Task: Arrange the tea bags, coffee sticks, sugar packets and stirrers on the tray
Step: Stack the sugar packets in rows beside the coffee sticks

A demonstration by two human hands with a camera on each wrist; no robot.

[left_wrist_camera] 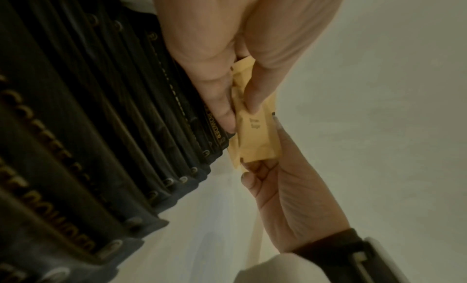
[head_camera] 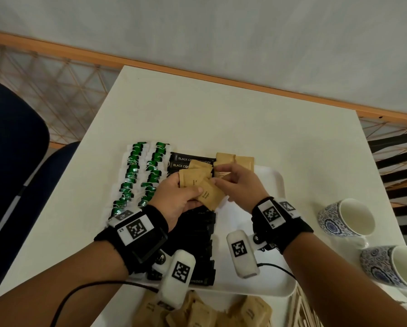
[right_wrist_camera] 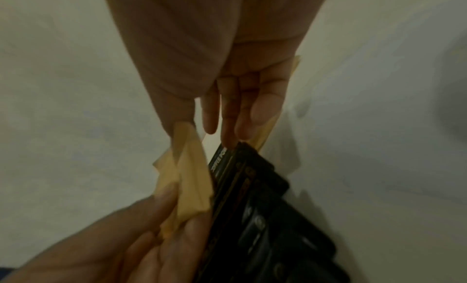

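Observation:
My left hand (head_camera: 188,197) grips a fan of brown sugar packets (head_camera: 194,179) above the white tray (head_camera: 273,178). My right hand (head_camera: 219,182) pinches the upper corner of the front packet (head_camera: 209,197), which my left thumb still presses. The right wrist view shows the thumb and finger (right_wrist_camera: 197,127) closed on that packet (right_wrist_camera: 192,177). Two sugar packets (head_camera: 235,160) lie at the tray's far edge. Black coffee sticks (head_camera: 200,232) form a column under my hands. Green tea bags (head_camera: 138,175) lie in two columns at the left.
A loose pile of sugar packets (head_camera: 197,312) and wooden stirrers (head_camera: 301,310) lie on the table at the near edge, off the tray. Two patterned mugs (head_camera: 346,218) (head_camera: 396,265) stand at the right. A blue chair (head_camera: 13,161) is left of the table.

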